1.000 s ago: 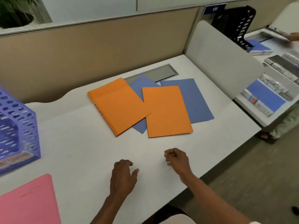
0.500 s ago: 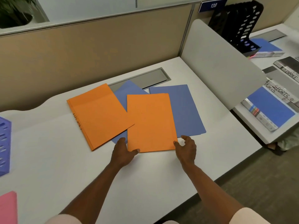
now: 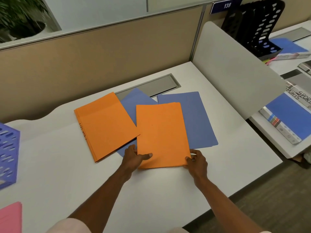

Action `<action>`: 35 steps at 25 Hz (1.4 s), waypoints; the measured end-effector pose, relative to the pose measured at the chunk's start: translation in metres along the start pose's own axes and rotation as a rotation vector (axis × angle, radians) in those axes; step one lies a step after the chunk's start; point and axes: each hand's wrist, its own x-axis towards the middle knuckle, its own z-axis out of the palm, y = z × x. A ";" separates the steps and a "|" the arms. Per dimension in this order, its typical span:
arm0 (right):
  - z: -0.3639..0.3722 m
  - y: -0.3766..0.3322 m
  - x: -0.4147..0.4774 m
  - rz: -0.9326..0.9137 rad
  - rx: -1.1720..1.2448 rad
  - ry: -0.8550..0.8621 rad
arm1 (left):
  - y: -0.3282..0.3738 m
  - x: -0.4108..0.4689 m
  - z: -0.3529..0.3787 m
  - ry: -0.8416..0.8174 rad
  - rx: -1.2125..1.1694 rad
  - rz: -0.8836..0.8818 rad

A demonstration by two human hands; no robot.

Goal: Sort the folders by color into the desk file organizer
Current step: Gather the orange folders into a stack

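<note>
Step in hand: pick-up. Left hand [image 3: 134, 157] and right hand [image 3: 196, 161] each have their grip clamped on a near corner of the nearer orange folder [image 3: 161, 132], which lies mid-worktop overlapping the blue folders [image 3: 198, 118]. The next move probably calls for a lift and a carry left to the organizer [image 3: 8, 148].

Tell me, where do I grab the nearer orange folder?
Grip the orange folder by its two near corners, from the person's side. It lies flat atop the blue folders, near edge over bare desk; the left hand and right hand pinch there.
</note>
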 end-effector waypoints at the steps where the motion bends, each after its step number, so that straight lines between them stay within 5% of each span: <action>1: -0.007 0.003 -0.005 0.012 0.024 -0.003 | 0.000 -0.004 0.002 -0.006 0.011 0.018; 8: -0.063 0.046 -0.050 0.130 -0.090 -0.223 | -0.016 -0.040 0.017 -0.042 0.170 0.180; 14: -0.068 0.045 -0.067 0.156 0.187 -0.156 | -0.043 -0.076 -0.001 -0.072 0.143 0.283; 21: -0.035 -0.016 -0.080 -0.157 0.351 -0.253 | -0.058 -0.110 -0.058 0.317 0.186 0.381; 25: -0.008 -0.050 -0.092 -0.326 0.380 -0.243 | -0.054 -0.138 -0.092 0.579 -0.070 0.206; 29: 0.010 -0.069 -0.106 -0.525 0.352 -0.251 | -0.067 -0.168 -0.128 0.258 -0.839 -0.015; 32: 0.017 -0.077 -0.109 -0.560 0.378 -0.258 | -0.088 -0.182 -0.147 -0.026 -0.859 -0.085; 35: 0.020 -0.084 -0.111 -0.607 0.369 -0.220 | -0.105 -0.191 -0.156 -0.081 -0.743 0.045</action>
